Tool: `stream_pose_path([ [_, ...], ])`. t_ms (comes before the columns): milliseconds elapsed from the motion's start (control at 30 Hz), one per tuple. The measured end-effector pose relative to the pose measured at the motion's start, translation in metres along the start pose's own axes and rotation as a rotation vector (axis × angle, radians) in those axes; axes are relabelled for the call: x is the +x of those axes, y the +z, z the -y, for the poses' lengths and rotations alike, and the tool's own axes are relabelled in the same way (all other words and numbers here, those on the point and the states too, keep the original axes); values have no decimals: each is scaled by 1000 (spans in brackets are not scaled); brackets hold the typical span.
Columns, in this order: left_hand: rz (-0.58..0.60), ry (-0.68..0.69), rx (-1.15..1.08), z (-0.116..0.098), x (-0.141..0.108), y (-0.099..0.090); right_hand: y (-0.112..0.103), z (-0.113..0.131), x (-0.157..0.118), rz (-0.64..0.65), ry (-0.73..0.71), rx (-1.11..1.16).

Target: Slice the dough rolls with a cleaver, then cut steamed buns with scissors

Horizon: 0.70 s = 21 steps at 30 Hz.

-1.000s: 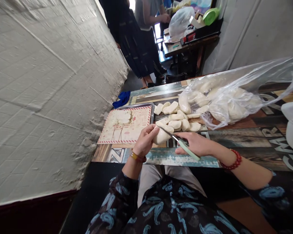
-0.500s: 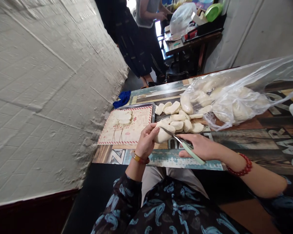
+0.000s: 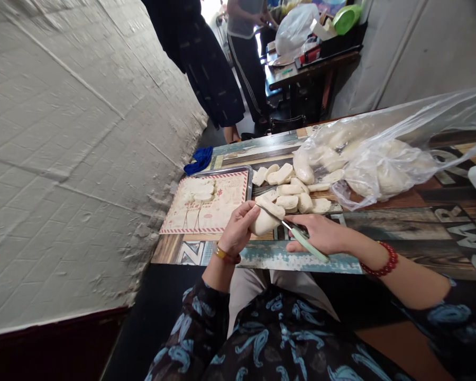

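Between thumb and fingers, my left hand (image 3: 240,228) grips a pale, flat oval bun (image 3: 264,223), which looks like bread or dough. My right hand (image 3: 319,234) is closed round the light green handles of a pair of scissors (image 3: 309,244). The dark blades reach leftward into the bun along its upper side. Just beyond lie several cut bun pieces (image 3: 287,202) in a loose heap on the table. To the left, a paper-lined tray (image 3: 226,209) carries a few pale slices (image 3: 200,189) with thin sticks pointing toward me.
A clear plastic bag (image 3: 381,174) of more buns lies at the right of the plank-patterned table (image 3: 329,262). A blue cloth (image 3: 199,160) rests by the white wall (image 3: 83,159). Beyond stand two people (image 3: 210,69) and a cluttered side table (image 3: 313,71).
My right hand and the scissors have shifted slightly left, with the blades deeper in the bun. My left hand barely moves. Behind the table, the people have changed position a little.
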<state>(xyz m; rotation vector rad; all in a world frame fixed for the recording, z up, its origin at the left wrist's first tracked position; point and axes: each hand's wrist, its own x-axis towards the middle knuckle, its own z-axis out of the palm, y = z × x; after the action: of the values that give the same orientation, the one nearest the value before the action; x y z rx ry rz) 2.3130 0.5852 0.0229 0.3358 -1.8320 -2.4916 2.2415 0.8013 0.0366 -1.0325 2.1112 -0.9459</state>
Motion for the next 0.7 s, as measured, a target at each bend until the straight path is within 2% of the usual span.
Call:
stream_pose_path([
  [200,-11,-40,-9,-1,2,-1,9,-5,0,-86,0,49],
  [367,-36,-36,-37,1,5,-1,11,-12,-1,-90,-64,107],
  [700,4,-68,49,0,14,-3,0,1,9,-11,48,70],
])
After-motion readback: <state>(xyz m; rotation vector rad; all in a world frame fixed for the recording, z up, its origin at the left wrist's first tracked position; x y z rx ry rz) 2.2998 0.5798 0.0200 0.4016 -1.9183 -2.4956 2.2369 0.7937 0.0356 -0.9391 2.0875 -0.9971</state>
